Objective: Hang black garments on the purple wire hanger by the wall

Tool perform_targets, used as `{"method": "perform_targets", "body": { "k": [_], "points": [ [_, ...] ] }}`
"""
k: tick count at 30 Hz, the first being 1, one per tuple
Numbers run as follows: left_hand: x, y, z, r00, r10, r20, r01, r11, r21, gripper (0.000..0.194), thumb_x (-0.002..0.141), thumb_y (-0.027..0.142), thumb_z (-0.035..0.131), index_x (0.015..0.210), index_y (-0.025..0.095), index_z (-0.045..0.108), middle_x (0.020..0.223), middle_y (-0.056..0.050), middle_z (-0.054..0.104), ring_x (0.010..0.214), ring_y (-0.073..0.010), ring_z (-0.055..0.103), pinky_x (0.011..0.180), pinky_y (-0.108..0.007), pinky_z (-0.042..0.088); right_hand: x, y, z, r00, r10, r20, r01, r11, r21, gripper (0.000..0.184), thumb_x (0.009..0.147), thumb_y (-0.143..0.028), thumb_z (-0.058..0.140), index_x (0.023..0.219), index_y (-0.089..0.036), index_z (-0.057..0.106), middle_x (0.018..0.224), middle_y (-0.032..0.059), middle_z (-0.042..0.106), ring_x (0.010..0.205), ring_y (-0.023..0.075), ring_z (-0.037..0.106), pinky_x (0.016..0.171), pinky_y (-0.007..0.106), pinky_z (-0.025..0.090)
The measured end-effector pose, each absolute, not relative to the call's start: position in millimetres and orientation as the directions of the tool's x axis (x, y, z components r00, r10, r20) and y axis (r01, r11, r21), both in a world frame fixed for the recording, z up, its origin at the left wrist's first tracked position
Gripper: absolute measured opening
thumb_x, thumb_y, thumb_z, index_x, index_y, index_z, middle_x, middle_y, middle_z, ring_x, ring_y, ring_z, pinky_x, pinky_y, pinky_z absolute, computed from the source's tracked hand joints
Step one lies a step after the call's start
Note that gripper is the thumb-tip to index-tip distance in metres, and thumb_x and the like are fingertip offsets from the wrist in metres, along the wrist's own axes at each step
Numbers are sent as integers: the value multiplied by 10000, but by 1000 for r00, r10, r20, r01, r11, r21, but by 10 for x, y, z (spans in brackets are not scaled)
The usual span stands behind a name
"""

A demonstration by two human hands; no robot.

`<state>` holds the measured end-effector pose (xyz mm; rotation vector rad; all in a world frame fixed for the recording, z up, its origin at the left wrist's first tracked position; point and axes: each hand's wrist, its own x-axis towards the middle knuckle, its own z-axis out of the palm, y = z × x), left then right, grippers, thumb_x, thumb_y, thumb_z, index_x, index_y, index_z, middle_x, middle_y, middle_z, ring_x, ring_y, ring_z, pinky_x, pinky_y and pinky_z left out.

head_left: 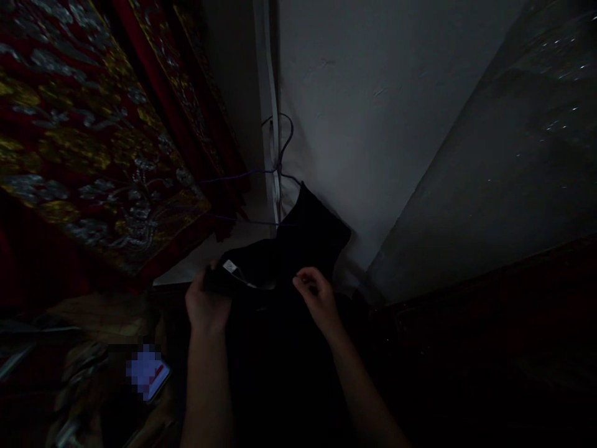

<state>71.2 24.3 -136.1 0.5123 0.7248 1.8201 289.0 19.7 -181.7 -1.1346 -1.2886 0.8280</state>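
Observation:
A black garment (314, 233) hangs partly over a thin purple wire hanger (290, 138), one side draped on the hanger's right end. My left hand (208, 305) is closed on the garment's edge, beside a small white label (229, 266). Over the cloth to the right, my right hand (319, 300) is closed in a pinch with thumb and forefinger at the garment. Darkness hides how much cloth lies between those fingers. The hanger's left end reaches in front of the red hanging cloth.
Red cloth with gold and silver embroidery (107, 124) hangs at left. A pale vertical strip or cord (270, 68) runs down the grey wall (373, 93) behind the hanger. A glowing phone (158, 381) is at lower left among dim items. Shiny clear sheeting (527, 143) covers the right side.

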Motion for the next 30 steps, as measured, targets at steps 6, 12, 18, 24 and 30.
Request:
{"method": "perform_targets", "body": {
  "k": [6, 12, 18, 24, 30],
  "points": [
    [1296, -5, -1173, -174, 958, 229, -208, -263, 942, 201, 872, 406, 655, 783, 225, 665, 835, -21, 621, 884, -204, 612, 847, -323, 511, 2632, 81, -1624, -313, 891, 327, 25, 352, -936, 527, 812, -358, 759, 1295, -251, 578, 1236, 69, 680, 1154, 250, 632, 1042, 398, 475],
    [1290, 62, -1273, -67, 869, 490, 329, -444, 833, 291, 941, 514, 580, 938, 256, 717, 1233, -93, 600, 1269, -282, 528, 1127, -434, 388, 2807, 208, -1398, -360, 910, 207, 71, 248, -966, 178, 859, -236, 539, 864, -222, 716, 811, 4, 709, 784, 205, 648, 759, 319, 531],
    [928, 156, -1737, 507, 860, -60, 368, -153, 917, 476, 944, 607, 518, 1205, 254, 705, 1153, -74, 744, 1124, -294, 663, 1004, -425, 517, 3373, 553, -798, -577, 766, 283, 221, 480, -849, 206, 706, -131, 501, 649, -201, 686, 640, -15, 656, 619, 167, 590, 598, 263, 451],
    [495, 235, -1615, 436, 900, -11, 547, -255, 798, 414, 927, 533, 576, 1199, 259, 724, 1238, -63, 739, 1119, -304, 687, 1025, -406, 490, 3256, 1320, -682, -102, 823, 559, 280, 563, -777, 389, 687, -102, 494, 963, -204, 749, 1013, 22, 754, 958, 198, 663, 858, 302, 485],
    [-69, 343, -1176, 280, 953, -120, 756, -142, 638, 393, 898, 571, 559, 847, 258, 790, 865, -56, 795, 784, -305, 729, 779, -382, 537, 3281, 1512, -914, -54, 903, 427, 320, 420, -849, 101, 677, -202, 555, 650, -183, 651, 629, 3, 631, 661, 187, 587, 635, 278, 426]
  ]
}}
